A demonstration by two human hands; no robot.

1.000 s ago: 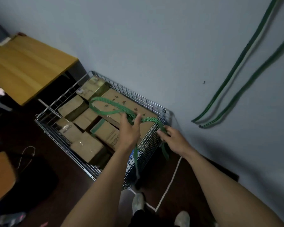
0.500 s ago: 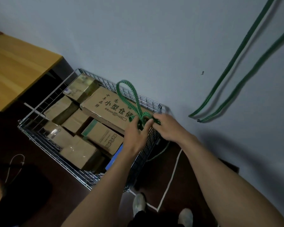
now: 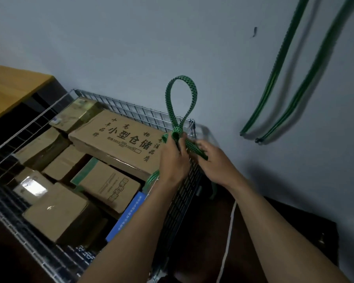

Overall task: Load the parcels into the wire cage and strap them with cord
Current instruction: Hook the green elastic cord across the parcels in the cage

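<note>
Pinching cord (image 3: pixel 171 113), left hand (image 3: pixel 173 161) holds loop upright; right hand (image 3: pixel 213 160) grips tail

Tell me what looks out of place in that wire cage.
The brown cardboard parcels lie jumbled and tilted in the silver wire cage, not stacked flat. A blue flat item stands wedged on edge beside them. No spill or tear shows.

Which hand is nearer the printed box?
Left. The left hand is at the right end of the printed box; the right hand is farther right, past the wire cage. Both grip the green cord.
</note>
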